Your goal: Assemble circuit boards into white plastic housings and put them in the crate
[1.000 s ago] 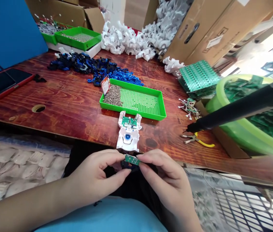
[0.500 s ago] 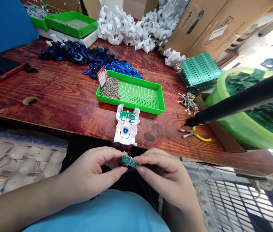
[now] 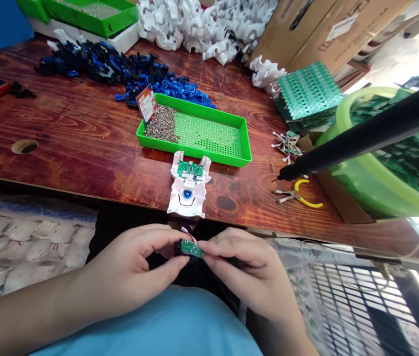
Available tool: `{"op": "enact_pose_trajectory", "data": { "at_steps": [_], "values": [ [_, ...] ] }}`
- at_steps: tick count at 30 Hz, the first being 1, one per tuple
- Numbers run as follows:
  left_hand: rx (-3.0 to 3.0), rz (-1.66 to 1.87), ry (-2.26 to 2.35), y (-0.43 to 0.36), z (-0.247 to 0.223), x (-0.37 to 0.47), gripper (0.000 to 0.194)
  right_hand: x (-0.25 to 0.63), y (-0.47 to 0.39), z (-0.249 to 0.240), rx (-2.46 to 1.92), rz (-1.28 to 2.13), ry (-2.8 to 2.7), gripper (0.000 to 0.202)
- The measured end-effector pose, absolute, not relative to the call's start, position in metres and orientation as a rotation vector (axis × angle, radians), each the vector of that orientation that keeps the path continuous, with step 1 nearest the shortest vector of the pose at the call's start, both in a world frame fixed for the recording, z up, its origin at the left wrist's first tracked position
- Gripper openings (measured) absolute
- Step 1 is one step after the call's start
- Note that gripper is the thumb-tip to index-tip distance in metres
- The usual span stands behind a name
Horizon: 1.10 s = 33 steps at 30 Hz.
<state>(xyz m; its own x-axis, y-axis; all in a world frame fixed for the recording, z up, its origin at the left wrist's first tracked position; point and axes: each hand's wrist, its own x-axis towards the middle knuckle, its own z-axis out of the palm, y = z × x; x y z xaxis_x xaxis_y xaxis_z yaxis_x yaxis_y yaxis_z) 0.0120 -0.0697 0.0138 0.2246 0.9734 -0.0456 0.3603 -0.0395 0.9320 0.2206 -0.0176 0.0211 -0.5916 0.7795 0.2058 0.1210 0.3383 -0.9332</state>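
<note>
A small green circuit board [image 3: 191, 248] with a red and white wire is held between both hands, just below the table's front edge. My left hand [image 3: 141, 267] pinches its left end, where a dark part partly shows behind the fingers. On the right end, the thumb and forefinger of my right hand [image 3: 248, 272] are closed. Beyond the hands, a white shell [image 3: 180, 203] with a blue piece in its middle lies at the table edge. It touches a second white shell [image 3: 205, 173] that bears a larger green board [image 3: 190, 170].
A green tray [image 3: 248, 148] of small metal pieces stands behind the shells. Blue and black parts [image 3: 120, 69] and white shells [image 3: 194, 29] are heaped farther back. At right are yellow-handled pliers [image 3: 302, 198], a black tool [image 3: 361, 138], stacked green boards [image 3: 308, 94] and a green tub [image 3: 357, 173].
The view has shifted, so the table items sit a little higher and further left. The held board has turned slightly, and its red and white wire shows more. Both hands still hold it.
</note>
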Motion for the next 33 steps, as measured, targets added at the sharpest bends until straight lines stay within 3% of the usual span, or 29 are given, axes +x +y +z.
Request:
{"op": "enact_pose_trajectory", "data": {
  "at_steps": [15,22,33],
  "values": [
    [1.112,0.810,1.148,-0.068,0.013,0.015,0.022,0.219,-0.030,0.021,-0.790,0.903,-2.170,0.030],
    [0.731,0.889,1.023,-0.065,0.015,0.018,0.015,0.214,-0.040,0.016,-0.745,0.573,-2.219,0.045],
    [0.470,0.961,0.874,-0.065,0.016,0.024,0.007,0.199,-0.048,0.007,-0.811,0.442,-2.059,0.042]
  ]
}}
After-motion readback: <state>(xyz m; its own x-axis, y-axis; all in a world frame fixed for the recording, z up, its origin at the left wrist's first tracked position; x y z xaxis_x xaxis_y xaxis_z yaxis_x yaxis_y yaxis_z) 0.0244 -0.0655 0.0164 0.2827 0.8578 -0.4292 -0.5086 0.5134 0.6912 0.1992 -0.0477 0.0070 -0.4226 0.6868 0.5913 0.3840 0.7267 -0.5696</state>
